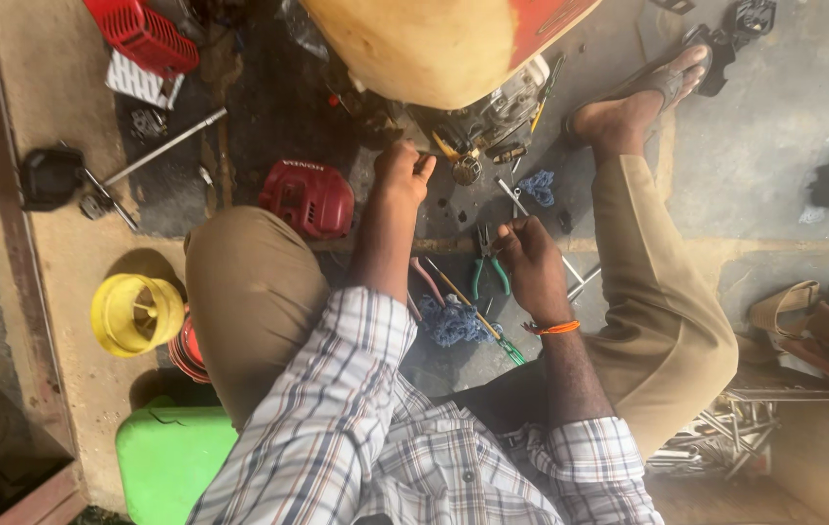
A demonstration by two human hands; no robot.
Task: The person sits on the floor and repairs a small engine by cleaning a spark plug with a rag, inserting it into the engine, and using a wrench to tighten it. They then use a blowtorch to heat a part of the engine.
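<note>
I squat over a small engine with a yellow and red tank on a concrete floor. My left hand is closed near the engine's lower left side, fingers pinched on a small part I cannot make out. My right hand hovers lower over tools on the floor, fingers curled at a small item; an orange band circles its wrist. Green-handled pliers lie just left of it. A screwdriver and a blue rag rest between my knees.
A red engine cover lies left of my hand. A yellow plastic fan housing, a green container, a red grille, a long metal rod and a black part sit left. Loose wrenches lie right.
</note>
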